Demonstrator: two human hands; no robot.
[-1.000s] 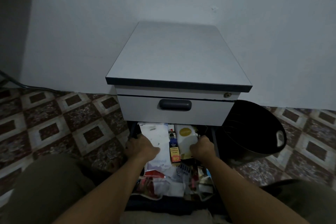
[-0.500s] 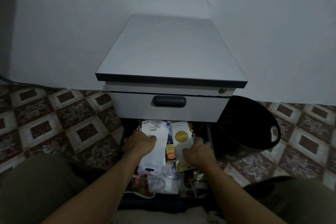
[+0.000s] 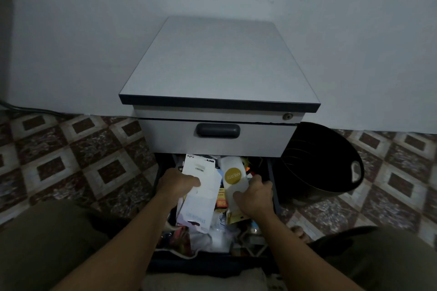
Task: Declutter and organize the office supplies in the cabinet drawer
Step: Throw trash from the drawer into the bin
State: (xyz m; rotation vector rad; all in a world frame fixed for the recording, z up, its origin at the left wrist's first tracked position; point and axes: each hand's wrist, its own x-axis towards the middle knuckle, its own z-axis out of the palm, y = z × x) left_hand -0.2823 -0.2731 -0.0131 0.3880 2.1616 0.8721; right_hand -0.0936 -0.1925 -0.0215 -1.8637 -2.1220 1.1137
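Patterned brown-and-cream floor tiles [image 3: 71, 149] and pale wall behind grey laminate cabinet [image 3: 220, 61]; upper drawer closed, dark lower drawer [image 3: 271, 172] pulled out towards the knees. Left hand [image 3: 177, 183] gripping flat white barcoded packet [image 3: 201, 191]; right hand [image 3: 255, 198] gripping white packet with round yellow label [image 3: 233, 177], both over the drawer. Beneath, jumbled papers, cards and wrappers [image 3: 212, 236], individually hard to identify in the dim light. Black plastic bin [image 3: 319, 163] just beside cabinet. Judged early: first items only now in hand, nearly all contents unsorted.
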